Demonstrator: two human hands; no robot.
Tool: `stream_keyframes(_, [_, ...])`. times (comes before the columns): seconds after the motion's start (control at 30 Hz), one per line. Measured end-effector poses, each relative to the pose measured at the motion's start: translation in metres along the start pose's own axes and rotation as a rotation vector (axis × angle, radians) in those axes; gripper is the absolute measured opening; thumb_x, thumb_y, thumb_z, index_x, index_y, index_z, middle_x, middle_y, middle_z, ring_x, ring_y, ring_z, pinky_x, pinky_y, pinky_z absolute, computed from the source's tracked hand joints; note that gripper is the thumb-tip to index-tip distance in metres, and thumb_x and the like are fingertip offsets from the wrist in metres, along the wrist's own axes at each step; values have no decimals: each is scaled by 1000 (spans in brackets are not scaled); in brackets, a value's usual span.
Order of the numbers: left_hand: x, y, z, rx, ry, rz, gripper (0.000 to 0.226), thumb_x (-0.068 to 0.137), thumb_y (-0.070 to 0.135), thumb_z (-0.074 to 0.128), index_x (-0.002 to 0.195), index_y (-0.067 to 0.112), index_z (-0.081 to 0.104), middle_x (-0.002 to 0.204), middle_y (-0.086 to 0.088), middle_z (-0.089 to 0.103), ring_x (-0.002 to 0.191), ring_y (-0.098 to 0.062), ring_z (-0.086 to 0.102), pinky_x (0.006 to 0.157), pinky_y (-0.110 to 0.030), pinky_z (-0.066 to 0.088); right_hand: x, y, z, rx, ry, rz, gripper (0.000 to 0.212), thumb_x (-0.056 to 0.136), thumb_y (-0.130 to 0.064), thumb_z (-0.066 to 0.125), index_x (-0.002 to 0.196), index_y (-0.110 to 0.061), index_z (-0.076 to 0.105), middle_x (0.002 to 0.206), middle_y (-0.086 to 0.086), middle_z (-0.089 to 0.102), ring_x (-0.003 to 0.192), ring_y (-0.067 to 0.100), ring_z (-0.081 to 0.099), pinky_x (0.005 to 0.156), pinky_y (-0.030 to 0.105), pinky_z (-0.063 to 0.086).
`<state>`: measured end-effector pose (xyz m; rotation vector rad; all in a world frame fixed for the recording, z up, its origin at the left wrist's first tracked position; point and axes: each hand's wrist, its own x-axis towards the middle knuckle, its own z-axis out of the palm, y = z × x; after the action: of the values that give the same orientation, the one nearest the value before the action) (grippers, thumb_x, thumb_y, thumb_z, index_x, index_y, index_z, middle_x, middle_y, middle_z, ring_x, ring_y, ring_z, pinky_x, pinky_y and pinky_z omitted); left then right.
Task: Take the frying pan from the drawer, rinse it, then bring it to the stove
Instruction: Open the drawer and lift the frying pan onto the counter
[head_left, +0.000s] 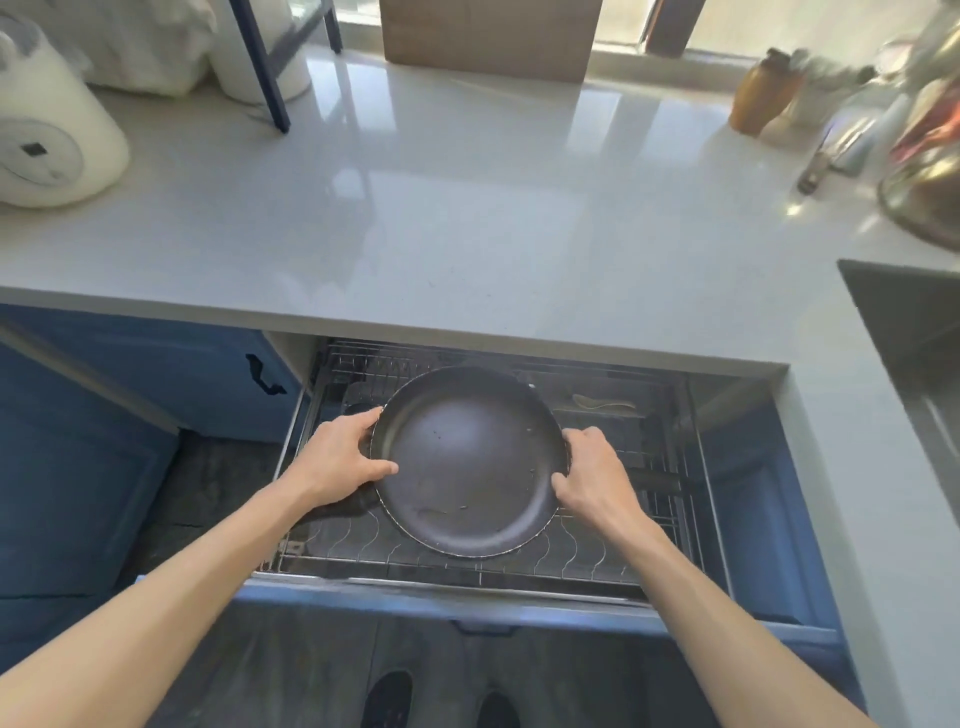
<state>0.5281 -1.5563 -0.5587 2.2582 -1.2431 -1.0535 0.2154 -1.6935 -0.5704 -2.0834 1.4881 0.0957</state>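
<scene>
A: Both arms reach forward and down, bare from the elbow, converging toward the middle.

B: And the left hand?

A: Palm down, wrist fairly straight, thumb angled inward over the frying pan near its left rim, fingers curled around the edge.

B: The right hand?

A: Mirrors it on the opposite rim: knuckles up, fingers hooked over the edge, thumb pressed low against the side. Both hands are clamped on, one to each side, forearms roughly symmetrical.

bright daylight from the window glares on the countertop; right-edge clutter blurred, drawer shadowed, edges warped
</scene>
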Motion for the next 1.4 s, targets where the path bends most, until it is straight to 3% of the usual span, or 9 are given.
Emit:
stream_keyframes(0.17, [-24,37,-36,9,-15,28,97,83,30,94,166,26,44,161,6,57,149,-21,54,124,-36,41,-23,-11,-49,28,30,-67,30,84,-11,68,113,-12,65,108,8,55,101,30,59,89,39,51])
stream_keyframes(0.3, [-30,79,-71,-11,-36,85,79,86,26,91,155,42,56,129,31,70,139,-12,58,118,-34,42,-23,-24,-102,85,69,-107,18,82,-8,67,94,-21,63,100,3,53,87,22,55,80,34,47])
stream_keyframes(0.37, [-25,101,-88,-15,-16,124,70,84,26,90,145,47,64,124,29,76,132,-11,66,119,-40,47,-17,-29,-129,100,89,-139,23,81,-8,66,83,-29,57,94,2,52,82,19,52,75,29,42])
stream_keyframes(0.5, [1,141,-115,-43,33,168,59,81,19,90,127,51,70,114,22,81,115,-10,74,109,-38,56,15,-36,-173,95,149,-154,14,80,-9,67,91,-18,64,98,3,55,84,20,59,74,28,45])
stream_keyframes(0.67, [66,176,-132,-49,84,119,74,79,25,94,142,35,56,118,1,75,115,-18,70,103,-40,56,70,-42,-212,74,192,-129,14,79,-10,67,91,-17,66,105,5,58,97,26,64,85,37,56])
stream_keyframes(0.93, [205,196,-139,7,50,161,78,83,22,92,151,28,54,128,-9,71,115,-26,70,99,-36,52,183,-42,-225,33,217,-16,27,79,-11,66,105,-15,71,113,7,61,103,29,66,88,42,60])
stream_keyframes(1.07, [254,190,-135,9,27,163,83,82,20,92,155,30,55,133,-9,73,112,-26,73,106,-44,57,218,-39,-213,42,211,23,23,77,-9,64,99,-13,71,112,9,64,101,30,66,83,41,60])
stream_keyframes(1.23, [283,179,-127,11,6,178,83,80,19,92,155,31,57,132,-8,73,126,-20,68,108,-38,53,232,-36,-199,62,214,61,17,79,-3,66,95,-4,70,104,13,64,93,35,66,80,48,61])
stream_keyframes(1.4, [291,169,-121,27,4,185,80,80,22,92,152,34,58,136,-1,72,128,-15,66,104,-35,52,235,-33,-186,81,178,77,16,78,-6,64,93,-8,68,103,11,62,93,34,64,76,46,59])
